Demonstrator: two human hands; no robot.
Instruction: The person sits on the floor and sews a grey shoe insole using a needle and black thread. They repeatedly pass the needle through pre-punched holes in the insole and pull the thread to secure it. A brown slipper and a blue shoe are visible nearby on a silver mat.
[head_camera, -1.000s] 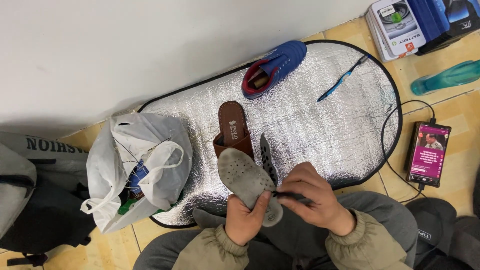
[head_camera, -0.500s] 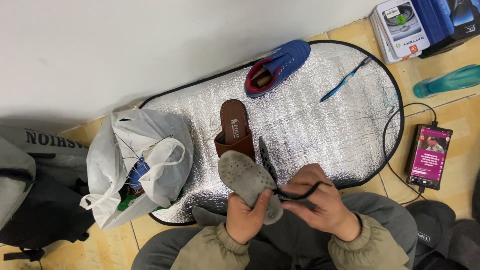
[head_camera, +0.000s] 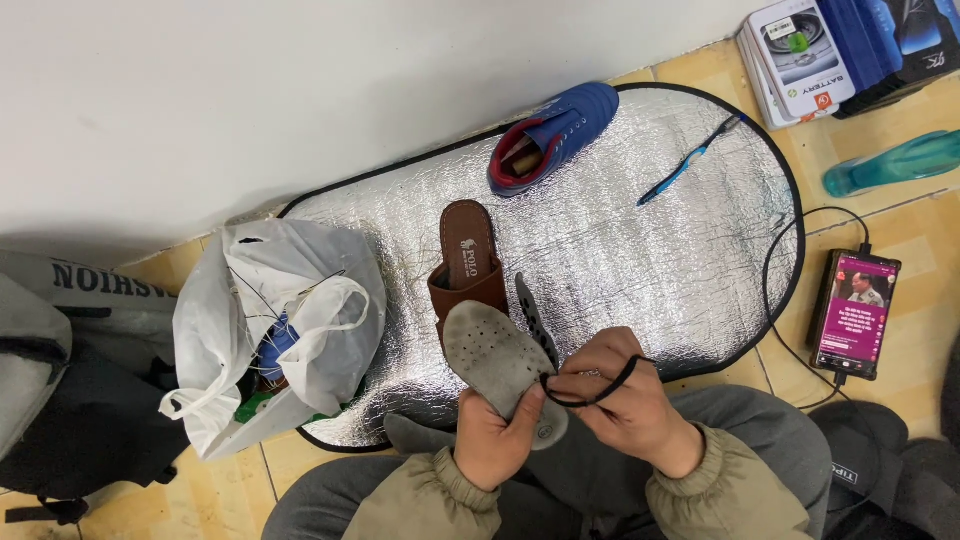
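**Two hands, one grey insole and one black lace over a silver mat**

The left hand was closed around the lower end of one grey perforated foam insole, thumb on its front face, and held it upright above the person's lap. The insole was oval and flat, with many small round holes in its upper part. The right hand was closed in a pinch on one thin black lace, which made a loop across the fingers and touched the edge of the insole. Just behind the insole one dark, narrow, pointed strip stood out; what it was made of could not be told.

Under the hands lay one oval mat of quilted silver foil with a black border. On the mat there were three things: one brown leather slide sandal just beyond the insole, one blue fabric sneaker with a red lining near the wall, and one slim blue pen, well apart from the sandal.

Left of the mat stood one crumpled white plastic bag with thin wires inside, and beside it one black and grey backpack. On the tiled floor at the right lay one phone with a lit screen on a black cable, one translucent teal insole-shaped piece, and a stack of flat boxes.
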